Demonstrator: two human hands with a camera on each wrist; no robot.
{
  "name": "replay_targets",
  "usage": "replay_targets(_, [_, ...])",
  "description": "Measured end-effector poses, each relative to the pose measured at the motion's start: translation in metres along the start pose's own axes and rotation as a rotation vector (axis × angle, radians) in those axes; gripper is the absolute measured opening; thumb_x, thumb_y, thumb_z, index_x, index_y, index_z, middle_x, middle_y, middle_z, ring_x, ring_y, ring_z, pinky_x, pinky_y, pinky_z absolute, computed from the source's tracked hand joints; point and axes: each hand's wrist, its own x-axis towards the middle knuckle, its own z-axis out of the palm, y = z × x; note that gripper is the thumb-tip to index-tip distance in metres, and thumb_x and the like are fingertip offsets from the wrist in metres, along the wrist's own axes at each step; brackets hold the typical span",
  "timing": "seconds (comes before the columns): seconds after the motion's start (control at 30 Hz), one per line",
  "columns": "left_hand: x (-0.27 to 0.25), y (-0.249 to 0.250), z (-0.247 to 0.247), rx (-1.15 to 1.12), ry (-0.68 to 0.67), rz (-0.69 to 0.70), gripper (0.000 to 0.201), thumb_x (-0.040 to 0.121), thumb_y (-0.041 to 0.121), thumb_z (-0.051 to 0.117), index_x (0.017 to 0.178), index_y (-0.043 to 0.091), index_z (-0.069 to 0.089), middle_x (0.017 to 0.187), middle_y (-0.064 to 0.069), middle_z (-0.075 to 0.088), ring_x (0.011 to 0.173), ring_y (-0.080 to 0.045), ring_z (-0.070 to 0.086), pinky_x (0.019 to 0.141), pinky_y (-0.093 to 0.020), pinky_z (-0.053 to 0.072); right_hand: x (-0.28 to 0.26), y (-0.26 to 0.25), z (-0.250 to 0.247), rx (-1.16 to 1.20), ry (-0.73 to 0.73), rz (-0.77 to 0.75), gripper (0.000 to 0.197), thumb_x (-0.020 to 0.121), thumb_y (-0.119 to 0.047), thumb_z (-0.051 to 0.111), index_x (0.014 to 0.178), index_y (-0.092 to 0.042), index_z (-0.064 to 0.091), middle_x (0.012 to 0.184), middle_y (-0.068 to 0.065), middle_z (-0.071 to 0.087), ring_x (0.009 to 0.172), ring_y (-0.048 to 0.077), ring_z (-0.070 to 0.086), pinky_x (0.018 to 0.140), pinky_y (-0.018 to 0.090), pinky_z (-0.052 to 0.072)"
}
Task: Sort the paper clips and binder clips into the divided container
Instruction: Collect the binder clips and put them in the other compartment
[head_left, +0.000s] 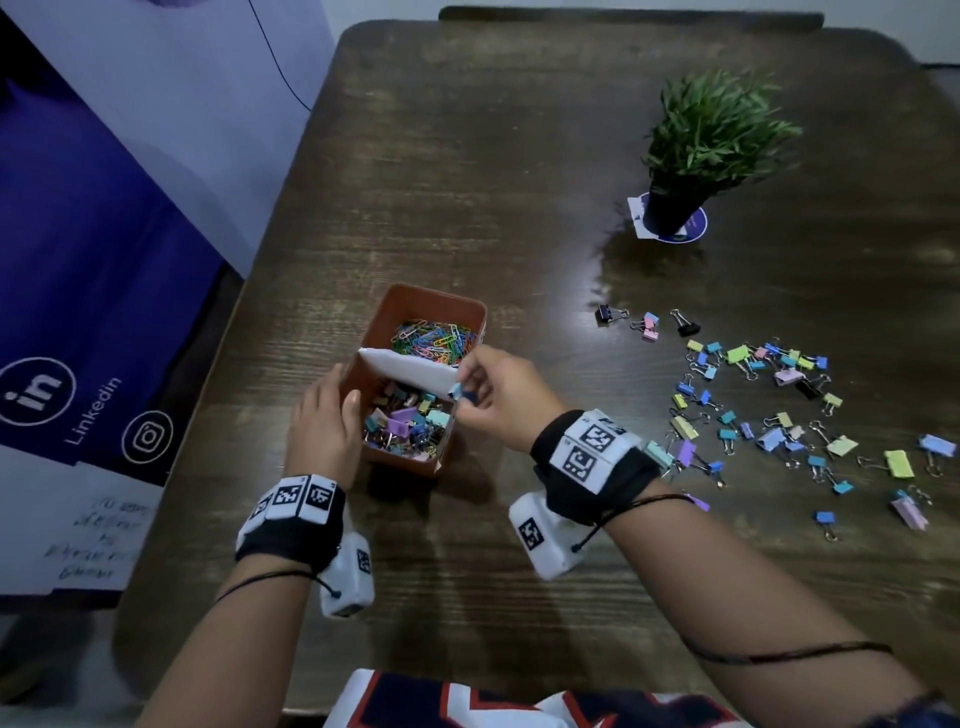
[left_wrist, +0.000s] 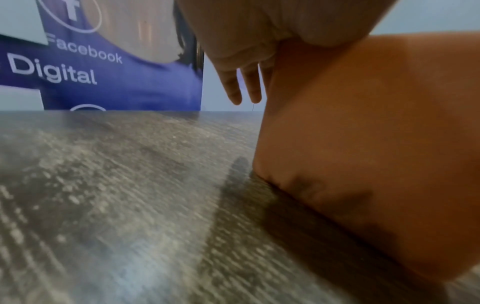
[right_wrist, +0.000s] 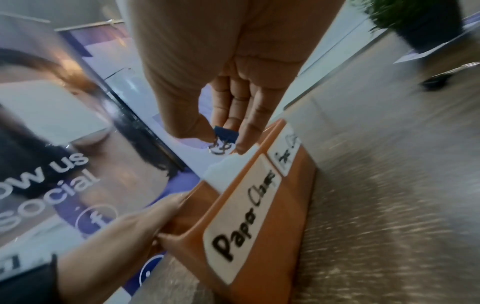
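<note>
The left hand (head_left: 324, 415) grips the container (head_left: 415, 299) at its 9 o'clock wall to steady it. The right hand (head_left: 498, 395) pinches a blue binder clip (right_wrist: 226, 133) over the 6 o'clock compartment, seemingly ready to drop it. The other binder clips (head_left: 737, 355) lie at 3 o'clock on the worktop (head_left: 519, 182).

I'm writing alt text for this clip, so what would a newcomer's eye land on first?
The orange container at mid-table, colourful paper clips in its far compartment, with the right hand pinching a blue binder clip above it while the left hand holds its left wall. Next, the pastel binder clips scattered to the right, and the potted plant beyond them.
</note>
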Motion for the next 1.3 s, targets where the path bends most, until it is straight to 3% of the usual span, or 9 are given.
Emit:
replay_targets(0.13, [0.004, -0.005, 0.003, -0.094, -0.013, 0.036, 0.043, 0.102, 0.018, 0.037, 0.144, 0.007, 0.038, 0.138, -0.017, 0.046, 0.129, -0.031, 0.040, 0.110, -0.043, 0.030, 0.013, -0.025, 0.035, -0.170, -0.019, -0.111, 0.019, 0.078, -0.007, 0.064, 0.096, -0.009, 0.056, 0.095, 0.003, 0.056, 0.083, 0.016, 0.053, 0.074, 0.028, 0.046])
replay_targets(0.23, [0.006, -0.009, 0.003, -0.116, -0.039, 0.049, 0.047, 0.101, 0.025, 0.033, 0.144, 0.006, 0.039, 0.137, -0.018, 0.047, 0.128, -0.032, 0.041, 0.109, -0.043, 0.031, 0.023, -0.034, 0.056, -0.249, -0.024, -0.058, 0.020, 0.081, -0.007, 0.061, 0.101, -0.007, 0.059, 0.098, 0.007, 0.060, 0.088, 0.019, 0.054, 0.083, 0.032, 0.046])
replay_targets(0.4, [0.007, -0.014, 0.004, -0.125, -0.062, 0.061, 0.048, 0.101, 0.028, 0.033, 0.145, 0.007, 0.037, 0.138, -0.016, 0.046, 0.127, -0.030, 0.040, 0.108, -0.041, 0.032, 0.031, -0.039, 0.069, -0.204, -0.028, -0.014, 0.022, 0.091, -0.007, 0.057, 0.112, -0.010, 0.062, 0.102, 0.006, 0.066, 0.090, 0.018, 0.060, 0.082, 0.020, 0.042])
replay_targets(0.47, [0.008, -0.016, 0.004, -0.121, -0.056, 0.063, 0.045, 0.102, 0.022, 0.036, 0.145, 0.007, 0.036, 0.138, -0.016, 0.046, 0.126, -0.031, 0.040, 0.108, -0.042, 0.032, 0.029, -0.033, 0.068, -0.164, 0.022, -0.007, 0.019, 0.091, -0.006, 0.054, 0.109, -0.008, 0.063, 0.105, 0.007, 0.066, 0.096, 0.020, 0.061, 0.083, 0.018, 0.040])
replay_targets(0.6, [0.008, -0.016, 0.002, -0.087, -0.056, 0.050, 0.046, 0.101, 0.023, 0.037, 0.145, 0.007, 0.036, 0.137, -0.018, 0.046, 0.126, -0.033, 0.041, 0.107, -0.044, 0.032, 0.016, -0.012, 0.056, -0.091, 0.206, -0.117, 0.015, 0.087, -0.007, 0.056, 0.099, -0.013, 0.063, 0.098, 0.002, 0.066, 0.089, 0.020, 0.063, 0.081, 0.036, 0.052])
replay_targets(0.8, [0.002, 0.030, -0.011, -0.002, 0.031, -0.144, 0.058, 0.096, 0.037, 0.047, 0.148, 0.015, 0.030, 0.151, -0.013, 0.029, 0.138, -0.035, 0.025, 0.113, -0.052, 0.019, -0.003, 0.017, 0.015, -0.031, 0.364, -0.095, 0.017, 0.084, -0.004, 0.054, 0.093, -0.015, 0.064, 0.091, -0.003, 0.064, 0.083, 0.013, 0.060, 0.077, 0.028, 0.050])
replay_targets(0.97, [0.004, 0.109, 0.001, -0.002, 0.090, 0.084, 0.054, 0.093, 0.036, 0.051, 0.142, 0.017, 0.039, 0.151, -0.007, 0.029, 0.142, -0.029, 0.020, 0.117, -0.050, 0.014, -0.024, 0.045, -0.031, -0.011, 0.346, -0.025, 0.017, 0.087, -0.003, 0.053, 0.096, -0.013, 0.063, 0.089, -0.004, 0.063, 0.077, 0.007, 0.056, 0.071, 0.007, 0.041])
replay_targets(1.03, [0.004, 0.139, 0.016, -0.019, 0.062, 0.188, 0.047, 0.092, 0.030, 0.055, 0.136, 0.016, 0.047, 0.150, -0.007, 0.031, 0.141, -0.030, 0.020, 0.116, -0.046, 0.016, -0.032, 0.060, -0.054, -0.039, 0.347, -0.010, 0.016, 0.088, -0.005, 0.053, 0.098, -0.014, 0.062, 0.091, -0.005, 0.064, 0.079, 0.007, 0.056, 0.072, 0.006, 0.039])
replay_targets(1.3, [0.019, 0.232, 0.098, 0.029, -0.175, 0.367, 0.034, 0.093, 0.029, 0.055, 0.124, 0.017, 0.058, 0.137, -0.005, 0.043, 0.130, -0.025, 0.031, 0.108, -0.040, 0.032, -0.046, 0.136, -0.145, -0.184, 0.464, 0.053, 0.012, 0.086, -0.008, 0.056, 0.094, -0.014, 0.063, 0.088, -0.002, 0.062, 0.082, 0.016, 0.058, 0.079, 0.031, 0.050])
